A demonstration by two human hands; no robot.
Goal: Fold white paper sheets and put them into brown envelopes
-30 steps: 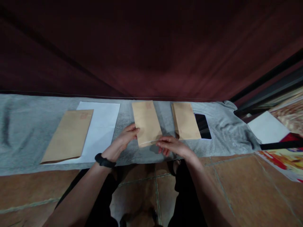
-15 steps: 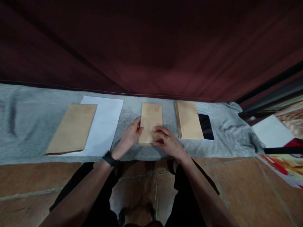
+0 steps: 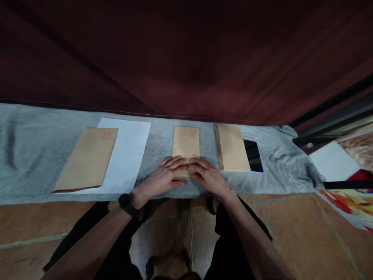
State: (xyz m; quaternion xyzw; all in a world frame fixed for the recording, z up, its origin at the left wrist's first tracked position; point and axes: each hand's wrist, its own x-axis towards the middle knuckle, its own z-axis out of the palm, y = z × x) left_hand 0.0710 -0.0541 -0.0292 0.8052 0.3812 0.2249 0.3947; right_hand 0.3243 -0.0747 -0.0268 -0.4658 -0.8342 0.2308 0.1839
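A brown paper envelope [image 3: 186, 140] with red print in its far right corner lies flat in front of me. My left hand [image 3: 167, 175] rests on its near end with fingers stretched across it, palm down. From the other side my right hand [image 3: 207, 175] lies on the same near end, fingers slightly bent. The fingertips of both hands nearly meet and cover most of that end. Neither hand is wrapped round anything. A black watch band sits on my left wrist.
Left, brown envelopes [image 3: 87, 159] overlap white paper sheets [image 3: 131, 147]. To the right, a stack of brown envelopes [image 3: 233, 149] partly covers a dark-screened phone [image 3: 254, 155]. All lie on a narrow grey cloth [image 3: 279, 163] before a dark red curtain [image 3: 186, 70].
My left hand has moved from the envelope's left edge onto its near end and its fingers have stretched out. My right hand has barely shifted. The envelope stays in place.
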